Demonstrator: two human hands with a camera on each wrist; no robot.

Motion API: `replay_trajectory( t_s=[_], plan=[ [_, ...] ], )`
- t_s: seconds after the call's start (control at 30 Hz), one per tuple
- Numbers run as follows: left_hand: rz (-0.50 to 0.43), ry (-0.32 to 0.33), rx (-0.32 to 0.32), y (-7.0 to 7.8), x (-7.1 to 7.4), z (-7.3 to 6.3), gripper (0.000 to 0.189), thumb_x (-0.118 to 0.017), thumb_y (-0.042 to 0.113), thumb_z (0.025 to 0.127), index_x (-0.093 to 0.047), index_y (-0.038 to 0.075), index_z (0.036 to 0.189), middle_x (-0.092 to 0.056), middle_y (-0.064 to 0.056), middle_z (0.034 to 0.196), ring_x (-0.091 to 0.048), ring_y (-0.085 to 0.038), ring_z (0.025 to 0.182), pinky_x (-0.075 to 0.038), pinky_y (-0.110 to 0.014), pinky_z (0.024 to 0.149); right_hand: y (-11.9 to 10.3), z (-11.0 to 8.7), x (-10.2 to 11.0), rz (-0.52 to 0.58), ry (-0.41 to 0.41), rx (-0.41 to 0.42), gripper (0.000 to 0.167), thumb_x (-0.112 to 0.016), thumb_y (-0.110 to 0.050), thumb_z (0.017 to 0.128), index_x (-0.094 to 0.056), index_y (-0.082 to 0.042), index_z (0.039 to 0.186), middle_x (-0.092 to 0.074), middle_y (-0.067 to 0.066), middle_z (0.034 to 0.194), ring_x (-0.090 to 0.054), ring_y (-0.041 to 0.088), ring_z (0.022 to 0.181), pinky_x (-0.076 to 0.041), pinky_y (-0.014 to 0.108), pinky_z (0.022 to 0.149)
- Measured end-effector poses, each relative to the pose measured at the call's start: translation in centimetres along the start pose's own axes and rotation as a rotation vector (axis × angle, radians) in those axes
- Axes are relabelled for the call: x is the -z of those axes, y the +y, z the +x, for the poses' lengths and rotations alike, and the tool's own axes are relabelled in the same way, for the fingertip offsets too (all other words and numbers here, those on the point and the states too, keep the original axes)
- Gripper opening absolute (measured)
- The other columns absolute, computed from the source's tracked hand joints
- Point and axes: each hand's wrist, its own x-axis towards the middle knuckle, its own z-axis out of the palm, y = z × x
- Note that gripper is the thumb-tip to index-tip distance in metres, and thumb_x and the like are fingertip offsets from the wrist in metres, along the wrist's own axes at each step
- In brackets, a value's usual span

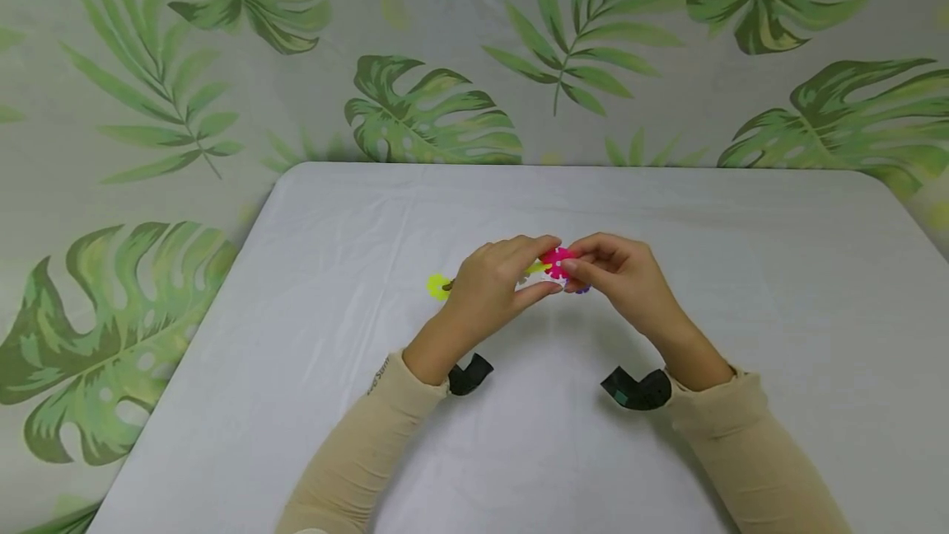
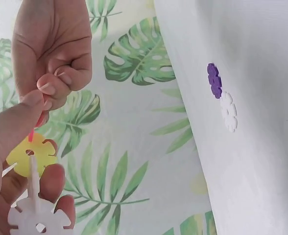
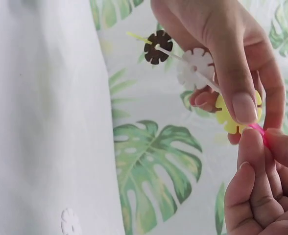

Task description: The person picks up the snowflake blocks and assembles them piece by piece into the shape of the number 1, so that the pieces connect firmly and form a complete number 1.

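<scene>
My left hand point(image 1: 489, 278) holds a chain of notched snowflake discs slotted edge to edge. In the right wrist view the chain runs from a thin yellow disc point(image 3: 135, 36) through a dark brown disc point(image 3: 154, 51) and a white disc point(image 3: 187, 71) to another yellow disc point(image 3: 224, 115), pressed under the left thumb. A pink disc point(image 1: 554, 257) meets this last yellow one at its edge. Thumb and curled fingers of my right hand point(image 1: 623, 274) pinch the pink disc, whose outer part they cover in both wrist views.
On the white tablecloth point(image 1: 311, 435) lie a loose purple disc point(image 2: 214, 81) and a loose white disc point(image 2: 228, 112), end to end. Black wrist mounts point(image 1: 638, 390) stick out inward from both sleeves. Behind the table's far edge hangs a leaf-patterned cloth point(image 1: 445, 23).
</scene>
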Motion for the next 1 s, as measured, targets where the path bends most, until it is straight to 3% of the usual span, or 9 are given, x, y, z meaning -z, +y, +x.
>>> replay_trajectory(
  t_s=[0.2,0.43,0.53,0.67,0.87,1.0],
  plan=[
    [-0.02,0.025,0.008,0.0,0.0,0.0,0.031,-0.072,0.023,0.077,-0.063,0.007,0.102,-0.064,0.0,0.09,-0.058,-0.009,0.074,-0.043,-0.017,0.063,0.2,0.0,-0.1,-0.053,-0.013,0.005,0.015,-0.063,-0.003,0.083,-0.061,0.004,0.096,-0.063,0.012,0.084,-0.062,0.021,0.067,-0.052,0.029,0.064],
    [-0.008,0.024,0.022,-0.4,0.5,0.1,0.032,-0.073,0.022,0.076,-0.063,0.005,0.102,-0.065,-0.001,0.093,-0.059,-0.01,0.075,-0.044,-0.016,0.063,0.7,0.2,1.0,-0.235,0.035,0.149,0.031,-0.066,0.005,0.078,-0.059,0.0,0.108,-0.061,0.013,0.096,-0.058,0.016,0.084,-0.048,0.023,0.075],
    [-0.005,0.025,0.033,-0.5,0.8,0.1,0.033,-0.074,0.021,0.076,-0.064,0.005,0.102,-0.065,-0.002,0.094,-0.06,-0.011,0.076,-0.045,-0.017,0.064,1.4,0.5,1.8,-0.321,0.036,0.169,0.037,-0.068,0.002,0.077,-0.057,-0.001,0.112,-0.061,0.012,0.101,-0.057,0.017,0.09,-0.045,0.023,0.08],
    [0.008,0.02,0.043,-0.7,1.0,0.1,0.034,-0.073,0.022,0.076,-0.064,0.005,0.104,-0.065,-0.002,0.096,-0.06,-0.011,0.079,-0.045,-0.018,0.066,3.0,0.8,2.6,-0.362,0.02,0.099,0.041,-0.069,-0.005,0.078,-0.054,-0.001,0.117,-0.059,0.011,0.107,-0.055,0.021,0.096,-0.044,0.028,0.084],
    [0.011,0.042,0.044,-0.8,1.2,0.0,0.034,-0.074,0.022,0.075,-0.064,0.005,0.103,-0.065,-0.001,0.095,-0.06,-0.011,0.078,-0.046,-0.018,0.066,6.2,0.7,3.7,-0.414,-0.027,-0.119,0.048,-0.07,-0.017,0.08,-0.051,-0.002,0.121,-0.056,0.013,0.116,-0.052,0.026,0.103,-0.041,0.042,0.089],
    [0.006,0.056,0.044,-0.9,1.3,0.1,0.034,-0.074,0.022,0.076,-0.064,0.005,0.103,-0.065,-0.001,0.094,-0.06,-0.01,0.077,-0.045,-0.018,0.066,8.1,0.4,4.1,-0.447,-0.061,-0.229,0.05,-0.07,-0.024,0.08,-0.052,-0.004,0.122,-0.054,0.013,0.118,-0.051,0.028,0.105,-0.039,0.044,0.09]
  ],
)
